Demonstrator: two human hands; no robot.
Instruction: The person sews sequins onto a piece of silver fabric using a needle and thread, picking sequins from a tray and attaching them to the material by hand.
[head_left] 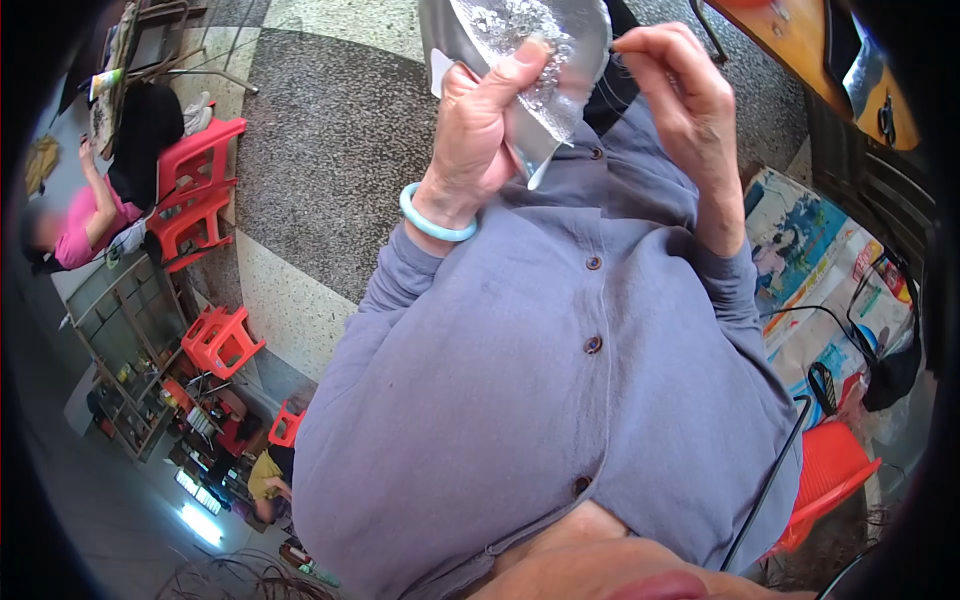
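The thumb of the left hand (475, 140) is pressed flat on the upper face of the silver cloth (578, 88), and its other fingers are curled at the left side and partly hidden, so the cloth is pinched there. The thumb tip lies among the shiny bits (520, 20). The fingers of the right hand (685, 100) are closed together, thumb against forefinger, just beside the right edge of the cloth. Whether they touch this edge I cannot tell, and anything fine between them is too small to see.

The main relation, I judge, is this: from the right fingertips the cloth lies directly to the left, while the left hand is the nearer one, being already on it.

The cloth is held in the air, in front of the shirt (470, 340). Its long axis runs roughly away from the body, across the line between the two hands. The narrow tip points back toward the person; the wide end goes out of view.

Farther out, to the right, scissors (886, 120) lie on a wooden tabletop (790, 40).
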